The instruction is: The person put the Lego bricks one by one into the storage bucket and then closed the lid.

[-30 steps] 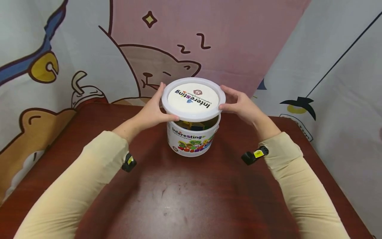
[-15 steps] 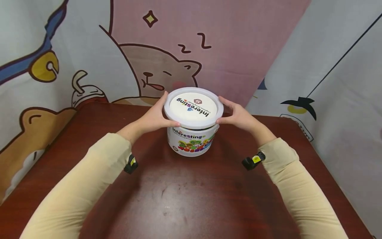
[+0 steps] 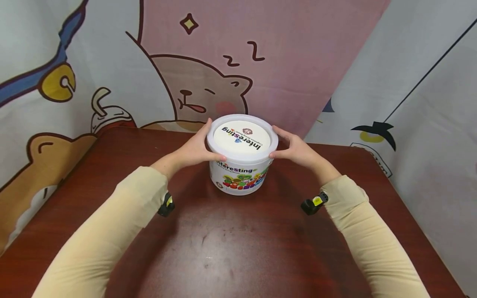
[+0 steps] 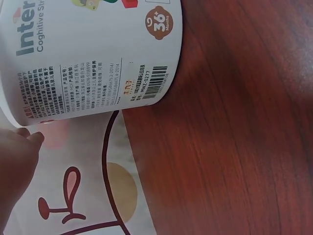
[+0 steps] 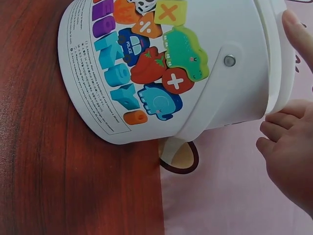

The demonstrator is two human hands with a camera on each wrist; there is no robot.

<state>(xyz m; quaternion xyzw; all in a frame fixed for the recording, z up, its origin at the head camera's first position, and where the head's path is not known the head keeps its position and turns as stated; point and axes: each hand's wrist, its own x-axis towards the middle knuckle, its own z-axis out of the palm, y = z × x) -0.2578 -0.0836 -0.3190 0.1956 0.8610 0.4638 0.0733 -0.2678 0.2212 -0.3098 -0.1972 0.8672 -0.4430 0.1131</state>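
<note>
A round white lid (image 3: pixel 242 140) lies over the top of a white printed bucket (image 3: pixel 240 180), which stands upright on the table. My left hand (image 3: pixel 195 147) grips the lid's rim from the left, its thumb along the front edge. On the opposite side my right hand (image 3: pixel 296 149) holds the rim between thumb and fingers. Coloured toy shapes and a folded-down handle (image 5: pixel 208 93) show on the bucket's side in the right wrist view. The left wrist view shows the bucket's label (image 4: pixel 93 83) with a barcode. What the bucket contains is hidden.
The dark red wooden table (image 3: pixel 208 248) extends around the bucket. Behind it hangs a cloth backdrop (image 3: pixel 298 62) with cartoon animals, close to the table's far edge. A small black camera (image 3: pixel 314 203) is strapped at each wrist.
Both hands have lowered the lid from above the bucket onto its top. The gap that showed coloured pieces inside has closed. The bucket has stayed in place.
</note>
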